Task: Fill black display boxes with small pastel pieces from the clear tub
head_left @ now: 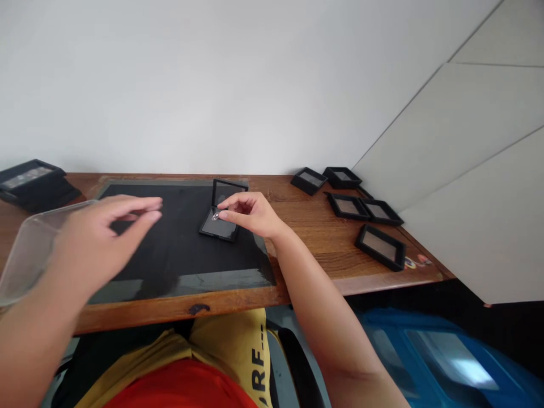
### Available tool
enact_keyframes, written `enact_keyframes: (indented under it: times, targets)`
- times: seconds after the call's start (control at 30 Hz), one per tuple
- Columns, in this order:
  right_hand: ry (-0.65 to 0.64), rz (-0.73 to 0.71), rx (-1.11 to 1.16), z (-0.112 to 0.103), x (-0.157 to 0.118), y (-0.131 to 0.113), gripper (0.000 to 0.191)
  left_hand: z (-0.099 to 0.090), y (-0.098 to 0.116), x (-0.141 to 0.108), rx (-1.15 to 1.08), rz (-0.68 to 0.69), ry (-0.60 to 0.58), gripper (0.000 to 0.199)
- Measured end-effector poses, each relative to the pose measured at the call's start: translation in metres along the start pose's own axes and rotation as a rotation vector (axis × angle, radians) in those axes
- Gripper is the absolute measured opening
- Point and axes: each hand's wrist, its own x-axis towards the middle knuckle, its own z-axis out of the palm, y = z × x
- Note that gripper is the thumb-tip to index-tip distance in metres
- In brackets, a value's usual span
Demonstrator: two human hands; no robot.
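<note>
An open black case [219,225] lies on the dark mat [178,249], its lid raised at the back. My right hand [250,214] is over the case, with thumb and forefinger pinching a small round, shiny, clear piece [215,216] above its grey inside. My left hand [106,232] hovers over the left part of the mat, in front of a clear plastic tray [28,255]. Its thumb and forefinger are drawn close together; whether something small is between them cannot be made out.
Several black frame-like boxes [380,245] stand on the wooden table [306,226] at the right. More black boxes [32,175] are stacked at the far left. A white wall [191,85] rises behind, and a blue object [446,357] is below right.
</note>
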Motion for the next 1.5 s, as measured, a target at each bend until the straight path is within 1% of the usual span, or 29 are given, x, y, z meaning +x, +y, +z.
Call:
enact_keyframes:
  times: [0.03, 0.07, 0.13, 0.17, 0.23, 0.3, 0.4, 0.47, 0.57, 0.63, 0.7, 0.8, 0.9, 1.1, 1.23, 1.37, 1.5]
  targets:
    - [-0.02, -0.006, -0.003, 0.0, 0.0, 0.0, 0.037, 0.02, 0.014, 0.002, -0.07, 0.031, -0.027, 0.031]
    - [-0.04, -0.005, -0.007, 0.0, -0.001, 0.0, 0.038, 0.039, 0.025, 0.004, -0.194, 0.039, -0.086, 0.031]
    - [-0.057, 0.01, -0.012, -0.001, 0.0, 0.001, 0.041, 0.074, 0.037, 0.009, -0.468, -0.11, -0.194, 0.038]
    - [-0.049, 0.019, -0.017, -0.002, 0.0, 0.002, 0.042, 0.088, 0.038, 0.012, -0.593, -0.193, -0.215, 0.044]
    - [-0.002, 0.029, -0.03, -0.003, 0.001, 0.005, 0.043, 0.108, 0.036, 0.016, -0.793, -0.343, -0.196, 0.057]
    - [0.042, 0.042, -0.044, -0.003, 0.001, 0.009, 0.044, 0.117, 0.033, 0.016, -0.921, -0.424, -0.17, 0.067]
    - [0.023, 0.054, -0.064, 0.0, 0.002, 0.014, 0.046, 0.119, 0.032, 0.013, -0.975, -0.442, -0.205, 0.069]
    - [-0.005, 0.039, -0.074, 0.002, 0.001, 0.016, 0.044, 0.117, 0.033, 0.009, -0.927, -0.432, -0.216, 0.066]
    - [0.012, 0.024, -0.071, 0.005, 0.001, 0.019, 0.044, 0.116, 0.033, 0.007, -0.84, -0.428, -0.151, 0.07]
    - [0.036, 0.036, -0.076, 0.006, 0.001, 0.019, 0.044, 0.117, 0.032, 0.007, -0.848, -0.435, -0.092, 0.075]
    - [0.048, 0.056, -0.091, 0.006, 0.001, 0.02, 0.041, 0.118, 0.03, 0.008, -0.877, -0.451, -0.067, 0.076]
    - [0.059, 0.074, -0.086, 0.007, 0.001, 0.02, 0.033, 0.12, 0.027, 0.008, -0.87, -0.451, -0.088, 0.071]
    - [0.068, 0.069, -0.09, 0.008, 0.002, 0.019, 0.029, 0.121, 0.025, 0.007, -0.86, -0.419, -0.123, 0.066]
    - [0.028, 0.054, -0.169, 0.008, 0.001, 0.015, 0.04, 0.124, 0.023, 0.006, -0.845, -0.339, -0.108, 0.051]
    - [0.032, 0.05, -0.176, 0.009, 0.001, 0.013, 0.04, 0.128, 0.019, 0.006, -0.838, -0.294, -0.118, 0.05]
    - [0.027, 0.061, -0.137, 0.01, 0.001, 0.014, 0.038, 0.13, 0.016, 0.004, -0.855, -0.253, -0.161, 0.055]
    - [0.026, 0.058, -0.076, 0.009, 0.002, 0.017, 0.038, 0.131, 0.017, 0.003, -0.85, -0.276, -0.177, 0.054]
